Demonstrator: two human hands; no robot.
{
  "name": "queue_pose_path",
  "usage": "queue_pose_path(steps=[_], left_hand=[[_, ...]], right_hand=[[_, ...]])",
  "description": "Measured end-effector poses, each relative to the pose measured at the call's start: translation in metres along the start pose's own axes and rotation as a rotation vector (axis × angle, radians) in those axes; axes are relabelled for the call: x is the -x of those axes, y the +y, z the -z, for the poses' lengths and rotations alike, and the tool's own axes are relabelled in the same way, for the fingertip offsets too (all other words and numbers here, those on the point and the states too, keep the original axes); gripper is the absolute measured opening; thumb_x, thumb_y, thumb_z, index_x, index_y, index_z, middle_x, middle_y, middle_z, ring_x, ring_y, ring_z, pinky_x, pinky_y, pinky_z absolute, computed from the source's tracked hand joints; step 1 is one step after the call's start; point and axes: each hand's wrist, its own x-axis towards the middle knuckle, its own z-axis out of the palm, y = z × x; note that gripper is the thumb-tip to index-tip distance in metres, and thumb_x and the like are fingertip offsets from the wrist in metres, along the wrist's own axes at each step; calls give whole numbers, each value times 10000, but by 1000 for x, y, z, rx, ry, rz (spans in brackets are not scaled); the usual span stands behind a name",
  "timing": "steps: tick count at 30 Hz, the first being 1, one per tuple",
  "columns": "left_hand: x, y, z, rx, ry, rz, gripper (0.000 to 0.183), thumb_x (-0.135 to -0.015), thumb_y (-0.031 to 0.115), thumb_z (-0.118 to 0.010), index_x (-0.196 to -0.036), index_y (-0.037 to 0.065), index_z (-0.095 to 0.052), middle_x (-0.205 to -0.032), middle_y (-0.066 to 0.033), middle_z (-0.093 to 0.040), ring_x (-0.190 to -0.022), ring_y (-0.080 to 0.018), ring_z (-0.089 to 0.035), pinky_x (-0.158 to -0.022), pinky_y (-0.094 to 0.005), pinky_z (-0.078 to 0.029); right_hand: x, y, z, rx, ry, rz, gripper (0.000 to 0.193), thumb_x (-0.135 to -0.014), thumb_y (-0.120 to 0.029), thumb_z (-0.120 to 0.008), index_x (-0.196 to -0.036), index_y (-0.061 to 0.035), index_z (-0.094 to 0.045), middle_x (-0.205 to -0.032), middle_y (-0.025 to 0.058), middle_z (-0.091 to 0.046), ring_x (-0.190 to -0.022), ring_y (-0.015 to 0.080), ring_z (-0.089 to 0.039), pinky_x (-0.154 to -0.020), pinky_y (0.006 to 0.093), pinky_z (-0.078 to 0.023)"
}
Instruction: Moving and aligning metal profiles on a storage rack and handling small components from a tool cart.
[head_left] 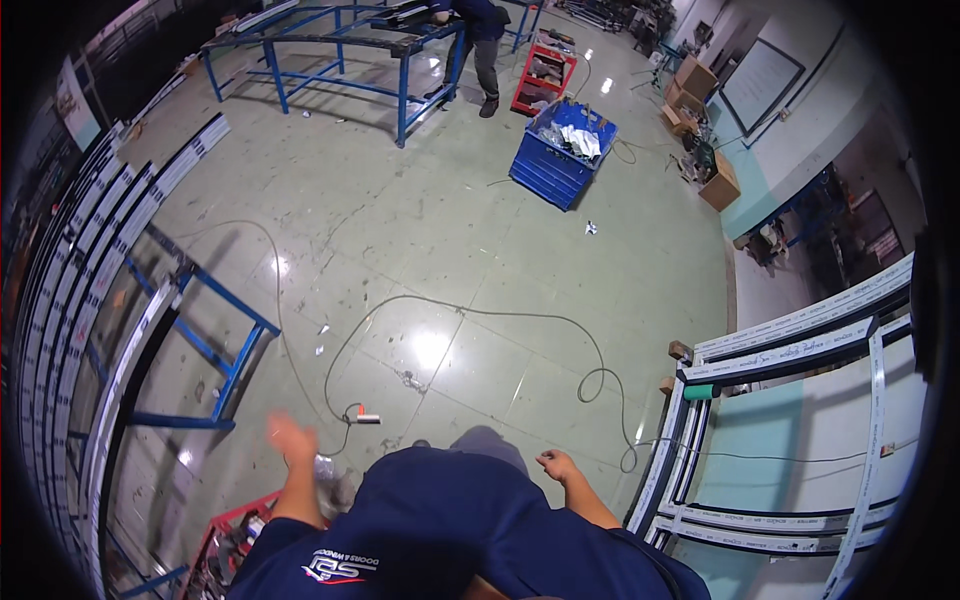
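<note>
My left hand is raised over the floor at the left of my body, smeared by motion, so its fingers cannot be read. It is nearest to a red tool cart full of small items and to a blue metal stand. On my other side, my right hand hangs over the floor with loosely bent fingers and nothing visible in it. On the floor ahead lies a small orange and pale cylindrical piece, beside a thin cable or hose that loops across the tiles.
Long wrapped profiles are stacked on stands at the left. White-taped frames lean at the right. Farther off are a blue bin with scrap, a red trolley, a blue workbench with a person at it, and cardboard boxes.
</note>
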Motion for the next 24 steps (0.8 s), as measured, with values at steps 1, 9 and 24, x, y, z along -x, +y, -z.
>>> queue_pose_path(steps=[1, 9, 24], left_hand=[[-26, 52, -14, 3, -31, -141, 887, -784, 330, -792, -1518, 29, -394, -1618, -243, -290, -1522, -390, -230, -1222, -584, -145], [-148, 414, -36, 112, -272, -686, 772, -813, 401, -742, -1471, 91, -484, -1625, -226, -262, -1522, -399, -203, -1223, -621, -145], [-415, 520, -36, -121, -554, -16, 675, -830, 516, -679, -1382, 132, -623, -1580, -196, -377, -1491, -378, -301, -1193, -510, -333]], right_hand=[[-16, 3, 8, -28, 18, -27, 574, -937, -456, -680, -1297, -10, -658, -1163, 206, -720, -982, 286, -720, -900, 371, -553], [-95, -108, 125, -107, -101, -139, 527, -907, -456, -684, -1227, -37, -713, -1108, 147, -746, -1023, 290, -692, -928, 393, -525], [-563, -452, 440, 52, 131, 257, 501, -917, -430, -704, -1197, -14, -690, -1054, 171, -726, -956, 269, -682, -865, 375, -539]])
